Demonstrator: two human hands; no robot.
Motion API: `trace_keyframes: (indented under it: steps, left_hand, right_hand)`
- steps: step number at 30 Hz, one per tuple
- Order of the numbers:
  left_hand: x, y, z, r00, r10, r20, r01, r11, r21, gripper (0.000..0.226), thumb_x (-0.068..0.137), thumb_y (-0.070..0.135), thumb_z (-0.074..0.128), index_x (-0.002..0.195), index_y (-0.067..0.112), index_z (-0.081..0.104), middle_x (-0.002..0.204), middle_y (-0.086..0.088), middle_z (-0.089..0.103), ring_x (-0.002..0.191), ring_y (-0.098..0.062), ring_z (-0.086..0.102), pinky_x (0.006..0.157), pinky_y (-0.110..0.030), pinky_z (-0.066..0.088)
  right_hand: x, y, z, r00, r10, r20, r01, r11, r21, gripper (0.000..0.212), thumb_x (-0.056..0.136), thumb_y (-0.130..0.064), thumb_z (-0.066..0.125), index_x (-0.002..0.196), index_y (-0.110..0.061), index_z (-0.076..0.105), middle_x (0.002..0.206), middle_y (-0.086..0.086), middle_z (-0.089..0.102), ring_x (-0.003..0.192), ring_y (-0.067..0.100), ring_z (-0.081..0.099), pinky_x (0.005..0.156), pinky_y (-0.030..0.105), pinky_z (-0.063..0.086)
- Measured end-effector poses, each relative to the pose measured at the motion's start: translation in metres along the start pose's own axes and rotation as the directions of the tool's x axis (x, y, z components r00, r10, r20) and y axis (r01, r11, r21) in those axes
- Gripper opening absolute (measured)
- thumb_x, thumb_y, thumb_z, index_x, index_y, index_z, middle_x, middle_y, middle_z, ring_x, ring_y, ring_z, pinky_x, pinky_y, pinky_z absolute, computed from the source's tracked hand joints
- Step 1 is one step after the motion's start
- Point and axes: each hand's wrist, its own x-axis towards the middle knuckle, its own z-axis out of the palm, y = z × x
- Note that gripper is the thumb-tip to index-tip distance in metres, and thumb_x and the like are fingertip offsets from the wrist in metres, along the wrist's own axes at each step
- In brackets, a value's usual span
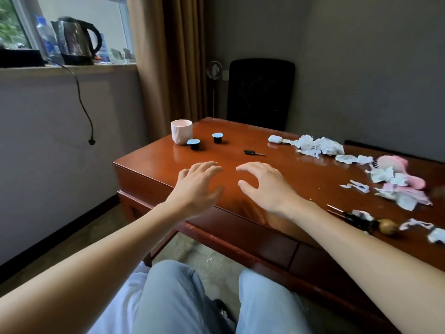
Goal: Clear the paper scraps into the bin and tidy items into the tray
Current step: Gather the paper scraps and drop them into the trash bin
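Note:
Torn white paper scraps [320,145] lie strewn along the right side of the red-brown wooden table [240,150], more of them at the right edge [404,196]. A black car key [252,153] lies at mid-table. Two small black capsules with blue lids [193,143] [217,137] stand beside a pink ribbed cup [181,131]. A white earbud case [275,139] sits by the scraps. My left hand [197,186] and my right hand [262,184] hover over the table's near edge, fingers spread, holding nothing. No bin or tray is in view.
A pink soft item [395,165] lies among the scraps; a dark tassel with a small gourd [375,224] lies near the front right. A black chair [261,92] stands behind the table. A kettle [77,41] sits on the windowsill, its cord hanging down.

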Motion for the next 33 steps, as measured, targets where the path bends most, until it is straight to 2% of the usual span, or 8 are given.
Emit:
trace_keyframes:
  steps: [7,16,27,33]
  left_hand:
    - [0.035,0.048,0.020,0.997,0.070,0.034,-0.069,0.997,-0.028,0.045,0.097,0.045,0.048,0.141,0.033,0.044,0.153,0.009,0.036,0.143,-0.015,0.025,0.115,-0.046,0.021]
    - [0.074,0.090,0.047,0.988,0.131,0.076,-0.129,0.991,-0.035,0.047,0.098,0.042,0.046,0.143,0.030,0.043,0.154,0.007,0.035,0.144,-0.016,0.025,0.116,-0.044,0.020]
    - [0.148,0.115,0.074,0.978,0.150,0.144,-0.146,0.989,-0.037,0.045,0.099,0.041,0.045,0.142,0.029,0.043,0.155,0.006,0.034,0.145,-0.017,0.022,0.118,-0.045,0.016]
    - [0.199,0.124,0.095,0.970,0.161,0.183,-0.152,0.987,-0.059,0.046,0.098,0.040,0.046,0.144,0.030,0.041,0.156,0.006,0.032,0.146,-0.019,0.021,0.118,-0.047,0.013]
  right_hand:
    - [-0.018,0.049,-0.031,0.995,0.089,-0.033,-0.090,0.996,-0.028,0.036,0.098,-0.037,0.050,0.134,-0.034,0.052,0.144,-0.014,0.047,0.137,0.012,0.035,0.113,0.034,0.026]
    - [-0.020,0.104,-0.056,0.977,0.210,-0.042,-0.211,0.977,-0.020,0.039,0.097,-0.042,0.049,0.136,-0.037,0.050,0.147,-0.012,0.044,0.138,0.018,0.035,0.114,0.043,0.031]
    - [0.012,0.160,-0.086,0.958,0.279,-0.060,-0.281,0.959,-0.030,0.041,0.099,-0.036,0.050,0.139,-0.029,0.050,0.149,-0.008,0.044,0.140,0.016,0.034,0.115,0.039,0.025]
    - [0.044,0.200,-0.094,0.942,0.326,-0.082,-0.329,0.944,-0.025,0.042,0.099,-0.036,0.050,0.140,-0.031,0.047,0.150,-0.007,0.042,0.139,0.017,0.035,0.114,0.042,0.030]
